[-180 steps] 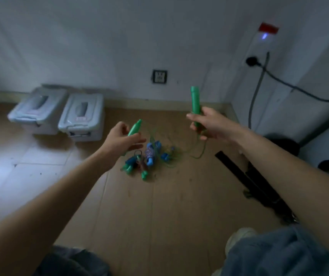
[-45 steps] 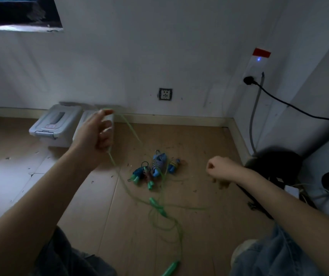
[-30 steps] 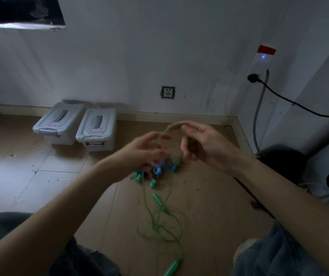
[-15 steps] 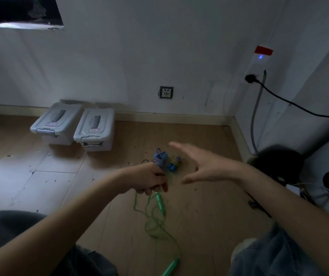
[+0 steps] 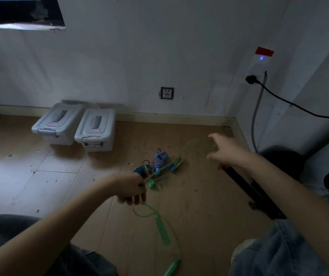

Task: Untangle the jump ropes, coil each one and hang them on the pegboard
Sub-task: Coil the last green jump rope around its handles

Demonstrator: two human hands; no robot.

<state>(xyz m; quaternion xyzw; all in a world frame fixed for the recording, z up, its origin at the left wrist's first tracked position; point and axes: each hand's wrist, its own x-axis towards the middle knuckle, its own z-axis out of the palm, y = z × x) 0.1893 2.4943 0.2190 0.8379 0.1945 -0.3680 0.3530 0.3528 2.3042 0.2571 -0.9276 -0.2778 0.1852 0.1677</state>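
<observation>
My left hand [image 5: 131, 189] grips the thin green jump rope [image 5: 145, 210] low over the wooden floor. From that hand the cord drops to one green handle [image 5: 162, 230] and runs on to a second green handle [image 5: 171, 268] at the bottom edge. Another stretch of green cord arcs up in a loop [image 5: 187, 145] to the fingertips of my right hand [image 5: 222, 152], which is spread and blurred; the cord seems to lie over its fingers. A small pile of blue and teal ropes [image 5: 159, 160] lies on the floor between the hands.
Two grey lidded boxes [image 5: 58, 124] [image 5: 96, 129] stand by the back wall at the left. A wall socket [image 5: 167, 93] sits above the skirting. A black cable [image 5: 291, 105] and a black bar [image 5: 255, 193] are at the right. My knees fill the bottom corners.
Six seconds ago each hand held a green handle; both handles now hang free. In the last half second my right hand swung out to the right, drawing a loop of cord with it.
</observation>
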